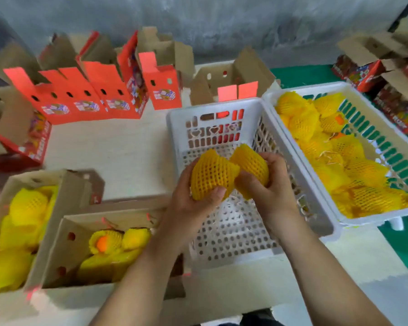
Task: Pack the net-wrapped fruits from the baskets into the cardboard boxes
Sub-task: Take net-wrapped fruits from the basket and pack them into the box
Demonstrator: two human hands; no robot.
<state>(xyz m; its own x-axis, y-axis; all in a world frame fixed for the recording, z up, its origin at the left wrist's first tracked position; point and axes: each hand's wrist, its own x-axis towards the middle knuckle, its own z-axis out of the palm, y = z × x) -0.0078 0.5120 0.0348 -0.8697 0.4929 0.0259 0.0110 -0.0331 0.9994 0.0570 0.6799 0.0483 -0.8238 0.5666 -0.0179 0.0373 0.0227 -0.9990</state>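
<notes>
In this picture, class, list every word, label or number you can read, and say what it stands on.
None can be read for certain.
Red cardboard boxes: round picture labels, print blurred.
Box at far left: white lettering, blurred.
Boxes at far right: lettering blurred.
White baskets: heart cut-outs only, no words.

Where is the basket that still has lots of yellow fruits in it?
The full basket sits on the right of the head view, touching the empty white basket beside it.

A pale table [118, 149] bears white baskets [250, 231], open cardboard boxes [57, 245] and a green mat [299, 75].
</notes>
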